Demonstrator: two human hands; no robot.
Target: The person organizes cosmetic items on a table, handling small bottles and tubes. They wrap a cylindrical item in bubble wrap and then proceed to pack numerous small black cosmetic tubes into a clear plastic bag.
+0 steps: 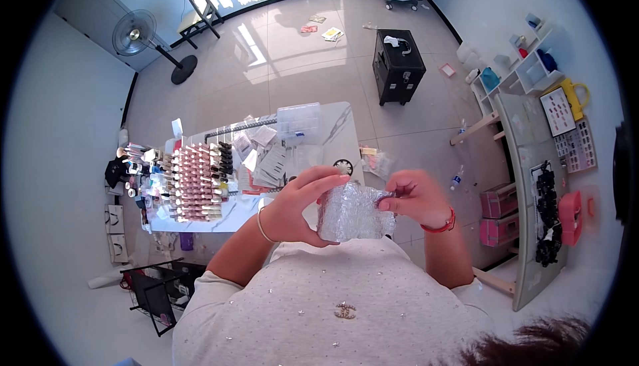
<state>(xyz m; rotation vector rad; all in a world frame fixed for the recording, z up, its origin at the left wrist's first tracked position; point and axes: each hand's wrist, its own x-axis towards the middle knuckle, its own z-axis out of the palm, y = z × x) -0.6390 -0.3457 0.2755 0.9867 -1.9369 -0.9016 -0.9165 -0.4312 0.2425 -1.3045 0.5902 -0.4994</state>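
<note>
Bubble-wrapped bundle [353,214]: we hold it in front of our pale shirt [319,286], near the marble-patterned bench [341,126]. Of our hands, the left hand [298,207] is spread around its left side, while the right hand [419,198] pinches its right edge. We judge the step to be working that edge; the next move calls for a steady left grip. We can read no writing on it.

Head-worn fisheye view, facing down, close overhead
</note>
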